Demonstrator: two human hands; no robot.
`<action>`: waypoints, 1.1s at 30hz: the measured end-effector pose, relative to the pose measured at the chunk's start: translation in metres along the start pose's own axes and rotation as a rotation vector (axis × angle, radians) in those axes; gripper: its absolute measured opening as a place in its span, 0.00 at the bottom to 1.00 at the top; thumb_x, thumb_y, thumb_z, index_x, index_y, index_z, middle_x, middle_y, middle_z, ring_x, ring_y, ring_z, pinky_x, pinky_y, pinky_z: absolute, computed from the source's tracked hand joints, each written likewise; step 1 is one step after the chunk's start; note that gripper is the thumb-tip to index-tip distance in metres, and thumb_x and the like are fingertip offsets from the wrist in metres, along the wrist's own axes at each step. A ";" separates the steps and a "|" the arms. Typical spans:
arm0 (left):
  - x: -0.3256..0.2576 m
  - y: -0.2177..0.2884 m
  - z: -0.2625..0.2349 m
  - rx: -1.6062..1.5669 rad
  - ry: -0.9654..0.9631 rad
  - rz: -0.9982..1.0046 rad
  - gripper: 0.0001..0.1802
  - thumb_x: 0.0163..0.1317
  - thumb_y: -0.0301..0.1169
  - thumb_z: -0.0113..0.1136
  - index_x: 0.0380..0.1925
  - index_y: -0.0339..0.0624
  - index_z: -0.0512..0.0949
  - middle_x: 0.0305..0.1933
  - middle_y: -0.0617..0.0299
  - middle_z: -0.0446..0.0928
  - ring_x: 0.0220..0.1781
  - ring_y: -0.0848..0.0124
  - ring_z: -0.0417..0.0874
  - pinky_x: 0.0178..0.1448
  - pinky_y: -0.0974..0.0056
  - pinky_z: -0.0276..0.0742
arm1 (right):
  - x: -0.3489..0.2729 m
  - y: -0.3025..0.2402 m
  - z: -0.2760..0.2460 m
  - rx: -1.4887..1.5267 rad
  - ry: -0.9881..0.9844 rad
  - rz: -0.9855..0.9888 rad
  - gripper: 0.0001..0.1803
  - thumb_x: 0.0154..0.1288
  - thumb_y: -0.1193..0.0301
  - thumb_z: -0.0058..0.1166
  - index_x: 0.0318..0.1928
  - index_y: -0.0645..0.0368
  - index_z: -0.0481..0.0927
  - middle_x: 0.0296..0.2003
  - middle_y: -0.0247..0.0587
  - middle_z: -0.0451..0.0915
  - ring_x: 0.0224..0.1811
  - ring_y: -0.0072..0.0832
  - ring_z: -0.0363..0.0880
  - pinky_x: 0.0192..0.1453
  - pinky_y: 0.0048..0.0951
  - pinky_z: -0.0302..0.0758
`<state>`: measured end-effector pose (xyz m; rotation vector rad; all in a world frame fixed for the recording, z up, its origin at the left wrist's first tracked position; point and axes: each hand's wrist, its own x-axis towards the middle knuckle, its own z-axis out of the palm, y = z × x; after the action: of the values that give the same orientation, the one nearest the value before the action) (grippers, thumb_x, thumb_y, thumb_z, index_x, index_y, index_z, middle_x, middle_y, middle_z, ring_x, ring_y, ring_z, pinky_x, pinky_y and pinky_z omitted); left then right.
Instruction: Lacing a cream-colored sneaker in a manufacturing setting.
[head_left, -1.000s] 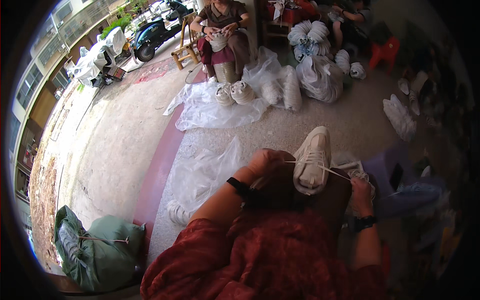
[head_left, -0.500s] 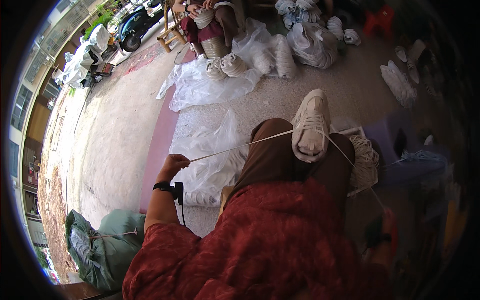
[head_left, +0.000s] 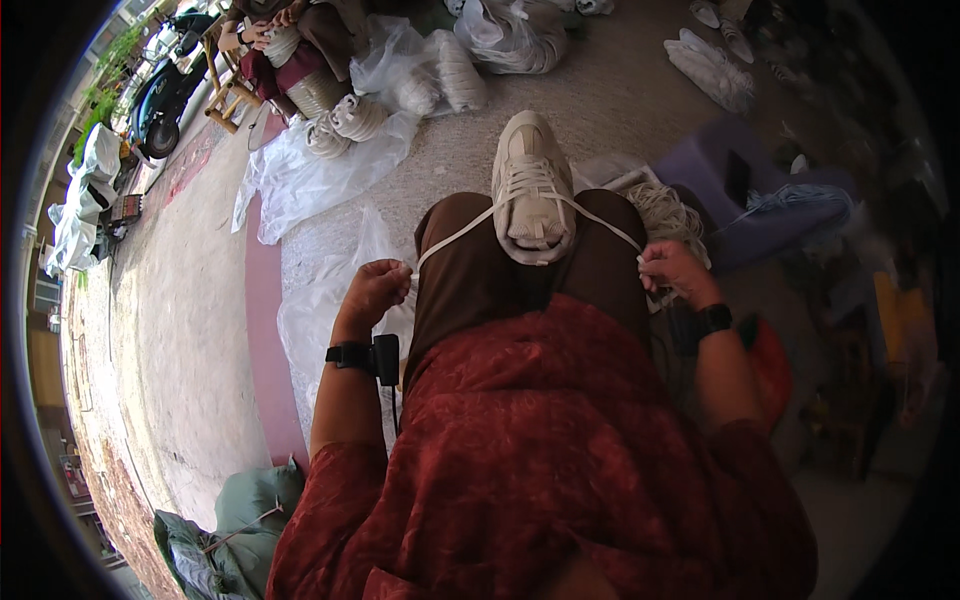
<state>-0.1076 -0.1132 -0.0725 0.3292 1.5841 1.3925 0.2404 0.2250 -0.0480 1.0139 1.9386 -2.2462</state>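
A beige sneaker [head_left: 533,190] rests between my knees, its toe pointing away and its heel opening toward me. A pale flat shoelace [head_left: 455,238] is threaded through its eyelets, with one end running out to each side. Out to the left of the shoe, my left hand [head_left: 381,287] is closed, pinching one end of the lace. My right hand [head_left: 676,270], on the other side above my right thigh, pinches the other end between thumb and fingers. Both lace ends hang in slight curves between shoe and hands. My wrists carry black bands.
Beside my right knee is a tray of loose cream laces [head_left: 668,215], then a purple stool [head_left: 735,175] with pale blue strands. Plastic bags [head_left: 345,275] lie left of my legs. Ahead, another person [head_left: 300,45] sits by coiled white bundles [head_left: 357,118]. A green sack [head_left: 255,510] stands behind left.
My right hand has come up and inward from the lower right, bringing its lace end close to the shoe. The taut laces have slackened. The whole view has shifted.
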 end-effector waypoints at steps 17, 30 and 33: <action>0.107 0.043 0.111 0.137 -0.167 0.299 0.07 0.55 0.28 0.60 0.21 0.44 0.74 0.24 0.72 0.74 0.27 0.83 0.71 0.34 0.76 0.66 | 0.129 -0.031 0.083 -0.033 0.396 -0.578 0.08 0.51 0.77 0.57 0.20 0.61 0.72 0.17 0.27 0.68 0.22 0.16 0.62 0.27 0.23 0.62; 0.100 0.037 0.118 0.091 -0.089 0.407 0.06 0.54 0.28 0.62 0.21 0.42 0.76 0.22 0.74 0.73 0.25 0.84 0.68 0.31 0.76 0.65 | 0.128 -0.035 0.107 -0.480 0.738 -0.685 0.06 0.51 0.71 0.55 0.27 0.61 0.75 0.22 0.50 0.74 0.28 0.46 0.75 0.33 0.41 0.72; 0.095 0.037 0.119 0.071 -0.084 0.426 0.06 0.55 0.29 0.61 0.22 0.41 0.76 0.22 0.73 0.74 0.25 0.84 0.69 0.31 0.76 0.65 | 0.113 -0.037 0.119 -0.895 0.795 -0.716 0.06 0.51 0.73 0.53 0.30 0.62 0.75 0.25 0.51 0.73 0.30 0.47 0.75 0.34 0.41 0.73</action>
<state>-0.0756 0.0405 -0.0715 0.7937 1.5527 1.6173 0.0816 0.1724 -0.0652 1.2289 3.5322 -0.7128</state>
